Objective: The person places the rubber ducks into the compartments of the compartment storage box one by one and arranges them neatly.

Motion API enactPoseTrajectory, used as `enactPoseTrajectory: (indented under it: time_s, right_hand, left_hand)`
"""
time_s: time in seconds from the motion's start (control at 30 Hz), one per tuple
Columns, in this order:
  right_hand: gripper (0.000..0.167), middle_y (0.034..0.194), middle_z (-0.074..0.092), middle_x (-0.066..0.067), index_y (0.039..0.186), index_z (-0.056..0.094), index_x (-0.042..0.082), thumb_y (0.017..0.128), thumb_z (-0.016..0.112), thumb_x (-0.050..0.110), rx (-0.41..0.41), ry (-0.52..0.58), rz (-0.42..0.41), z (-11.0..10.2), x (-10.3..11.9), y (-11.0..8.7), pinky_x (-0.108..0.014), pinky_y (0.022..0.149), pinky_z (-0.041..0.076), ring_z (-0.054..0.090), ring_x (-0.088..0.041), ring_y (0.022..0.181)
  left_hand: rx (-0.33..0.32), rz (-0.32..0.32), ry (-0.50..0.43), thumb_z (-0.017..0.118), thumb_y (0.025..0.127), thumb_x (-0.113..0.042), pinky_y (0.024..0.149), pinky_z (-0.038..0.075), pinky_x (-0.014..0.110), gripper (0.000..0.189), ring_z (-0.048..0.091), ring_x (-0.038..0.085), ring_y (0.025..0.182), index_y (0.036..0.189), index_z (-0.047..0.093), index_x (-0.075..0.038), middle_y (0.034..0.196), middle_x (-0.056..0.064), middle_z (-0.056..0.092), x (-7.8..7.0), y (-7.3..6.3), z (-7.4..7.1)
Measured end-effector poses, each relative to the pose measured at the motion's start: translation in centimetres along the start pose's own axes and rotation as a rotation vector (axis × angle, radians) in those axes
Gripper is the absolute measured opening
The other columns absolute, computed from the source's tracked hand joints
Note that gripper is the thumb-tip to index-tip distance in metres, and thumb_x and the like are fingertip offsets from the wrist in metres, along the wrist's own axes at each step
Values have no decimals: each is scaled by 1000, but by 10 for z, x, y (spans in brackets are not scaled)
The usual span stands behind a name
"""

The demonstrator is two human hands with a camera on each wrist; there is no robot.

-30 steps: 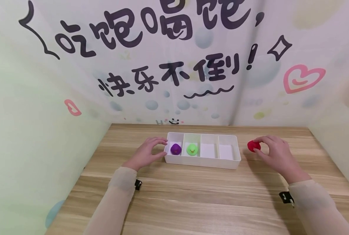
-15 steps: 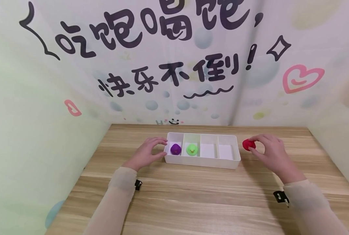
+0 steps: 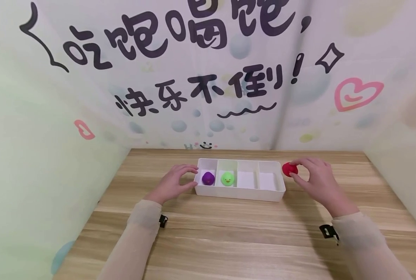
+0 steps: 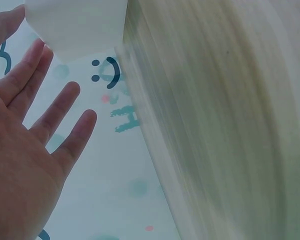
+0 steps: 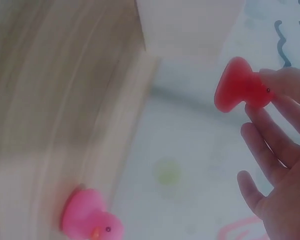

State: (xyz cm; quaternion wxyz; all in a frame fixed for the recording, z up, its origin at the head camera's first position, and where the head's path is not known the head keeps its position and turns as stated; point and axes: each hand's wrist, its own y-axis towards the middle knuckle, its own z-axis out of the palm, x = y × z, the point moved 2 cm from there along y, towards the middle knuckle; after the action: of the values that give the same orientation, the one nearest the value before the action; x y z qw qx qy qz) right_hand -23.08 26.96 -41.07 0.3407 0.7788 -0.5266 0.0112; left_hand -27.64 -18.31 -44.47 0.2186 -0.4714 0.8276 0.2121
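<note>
A white divided box stands on the wooden table. In its leftmost compartment sits a purple toy duck, with a light green toy duck in the compartment beside it. My left hand touches the box's left end with thumb and fingertips; its fingers look fairly straight in the left wrist view. Just beyond the box's right end, my right hand pinches a red toy duck between thumb and fingers, above the table. The other fingers of that hand are spread.
A pink toy duck lies on the table in the right wrist view; the head view does not show it. Behind the table rises a printed cloth wall, with pale walls at both sides.
My right hand has carried the red toy duck left and slightly away from me, closer to the box's right end. The left hand stays at the box's left end.
</note>
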Motion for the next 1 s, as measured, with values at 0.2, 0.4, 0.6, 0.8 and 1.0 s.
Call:
enactPoseTrajectory:
  time_s: [0.2,0.4,0.6,0.8,1.0]
  right_hand:
    - [34,110,72,-15,112,71,8,81,84,4,10,-4,0,-2,7,3,-66,92,39,58,-40,109]
    - [32,108,72,-13,112,71,8,82,83,5,3,19,-34,5,14,6,-64,95,38,58,-38,108]
    - [32,110,72,-13,113,71,8,84,82,5,17,58,-15,12,21,9,-64,99,35,57,-38,111]
    - [33,112,71,-13,115,71,8,85,82,6,27,78,-17,18,30,15,-65,102,35,57,-38,113]
    - [32,113,71,-12,115,71,9,85,82,7,37,82,-23,23,37,18,-66,103,35,58,-37,114]
  left_hand:
    - [-6,10,2,76,95,-31,123,36,53,41,46,28,143,130,67,-13,149,-2,58,-1,1,2]
    - [-8,5,-10,76,95,-30,123,36,54,39,47,30,143,129,67,-13,150,0,57,-2,-1,4]
    - [-19,28,-10,75,95,-30,122,36,56,41,47,32,143,130,67,-10,150,5,57,1,-2,4]
    - [-20,22,-15,75,96,-30,123,35,56,41,45,33,145,131,66,-10,151,8,57,2,-2,2]
    - [-9,16,-17,75,96,-30,123,35,56,41,45,33,145,131,66,-10,152,7,56,0,-1,1]
